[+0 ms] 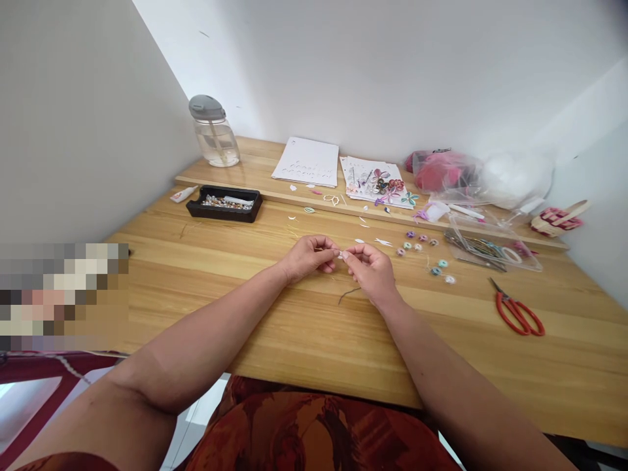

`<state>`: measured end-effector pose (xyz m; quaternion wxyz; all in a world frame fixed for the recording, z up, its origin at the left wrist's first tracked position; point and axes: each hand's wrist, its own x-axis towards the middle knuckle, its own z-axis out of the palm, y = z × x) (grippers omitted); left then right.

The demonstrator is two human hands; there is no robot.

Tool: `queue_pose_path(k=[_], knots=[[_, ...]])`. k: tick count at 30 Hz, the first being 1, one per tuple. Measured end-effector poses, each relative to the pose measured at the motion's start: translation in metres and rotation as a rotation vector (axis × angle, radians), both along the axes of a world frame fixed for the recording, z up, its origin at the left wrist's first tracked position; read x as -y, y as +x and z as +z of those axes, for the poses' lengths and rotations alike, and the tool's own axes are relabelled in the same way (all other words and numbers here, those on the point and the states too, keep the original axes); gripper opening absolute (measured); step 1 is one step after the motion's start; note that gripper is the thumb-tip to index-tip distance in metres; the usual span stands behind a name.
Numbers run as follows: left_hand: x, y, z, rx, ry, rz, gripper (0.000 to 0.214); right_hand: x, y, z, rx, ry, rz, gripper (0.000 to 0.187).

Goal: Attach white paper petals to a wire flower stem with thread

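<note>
Over the middle of the wooden table, my left hand (314, 257) and my right hand (369, 267) meet fingertip to fingertip. Both are closed in a pinch on a small white piece (340, 255), too small to name and partly covered by the fingers. Fine yellow thread (290, 230) lies just beyond my left hand. A dark thread or wire end (346, 293) shows below my right hand. Small white cut pieces (383, 242) lie past my right fingers, and several small spools of coloured thread (411, 234) stand to the right.
Red-handled scissors (520, 314) lie at right, near a clear tray of tools (490, 248). A black bead tray (224, 204) and a water bottle (214, 134) stand at left. Papers with wire flowers (377, 183), plastic bags (446, 171) and a small basket (557, 221) sit along the raised back ledge.
</note>
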<state>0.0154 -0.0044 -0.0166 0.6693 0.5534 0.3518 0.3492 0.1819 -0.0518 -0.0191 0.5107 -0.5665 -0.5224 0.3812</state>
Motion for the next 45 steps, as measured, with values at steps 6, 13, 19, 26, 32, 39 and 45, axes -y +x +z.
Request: queue_pose_path(k=[6,13,19,26,32,39,45], knots=[[0.0005,0.0004,-0.0006,-0.003,0.005,-0.002,0.036,-0.0019,0.0047,-0.0013,-0.131,-0.027,0.028,0.027],[-0.0008,-0.0008,-0.0003,0.02,-0.012,-0.008,0.037,-0.0006,0.0066,0.0005,-0.205,-0.074,0.073,0.032],[-0.0004,-0.0009,0.0005,0.04,-0.045,0.011,0.036,-0.0007,0.0068,-0.0009,-0.193,-0.088,0.086,0.031],[0.0001,0.0014,0.0018,-0.004,-0.035,0.038,0.028,0.001,0.0062,0.0018,-0.15,-0.055,0.112,0.032],[0.001,0.002,0.002,-0.031,-0.008,0.044,0.022,0.0009,0.0054,0.0025,-0.117,-0.07,0.108,0.034],[-0.001,0.0003,-0.0009,-0.001,0.026,-0.015,0.038,-0.0009,0.0075,0.0005,-0.093,-0.069,0.054,0.029],[-0.0029,-0.0003,-0.0035,0.045,0.032,-0.018,0.05,-0.0004,0.0072,0.0041,-0.134,-0.097,0.069,0.032]])
